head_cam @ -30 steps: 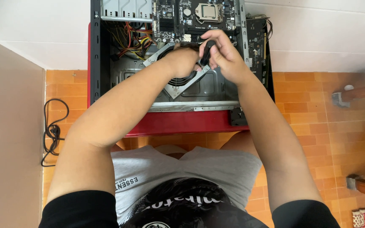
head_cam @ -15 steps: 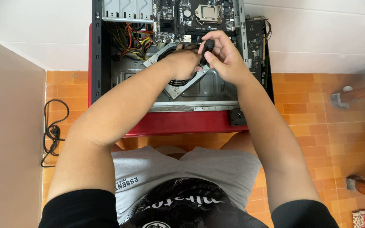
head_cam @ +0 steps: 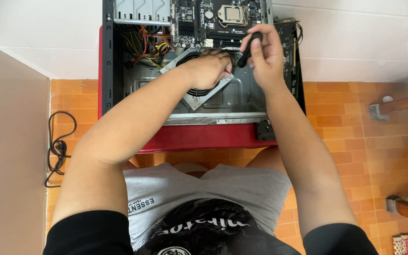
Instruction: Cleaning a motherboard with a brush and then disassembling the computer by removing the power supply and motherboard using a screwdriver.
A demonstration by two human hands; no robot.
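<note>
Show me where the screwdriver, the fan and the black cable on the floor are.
screwdriver (head_cam: pixel 250 47): head view, on its black handle in the right hand.
fan (head_cam: pixel 195 90): head view, on its grille below the left hand.
black cable (head_cam: pixel 58 146): head view, on the coiled part.

We find the computer case (head_cam: pixel 119 71) lying open on the floor (head_cam: pixel 345 141), just ahead of our knees. Inside it, the motherboard (head_cam: pixel 213 19) sits at the far end, with the wire bundle (head_cam: pixel 145 45) to its left. The fan unit (head_cam: pixel 199 94) lies nearer us, under our left hand (head_cam: pixel 208 68). Our right hand (head_cam: pixel 265 56), just to the right, holds a screwdriver (head_cam: pixel 249 49). A cable (head_cam: pixel 57 146) lies on the floor left of the case.
</note>
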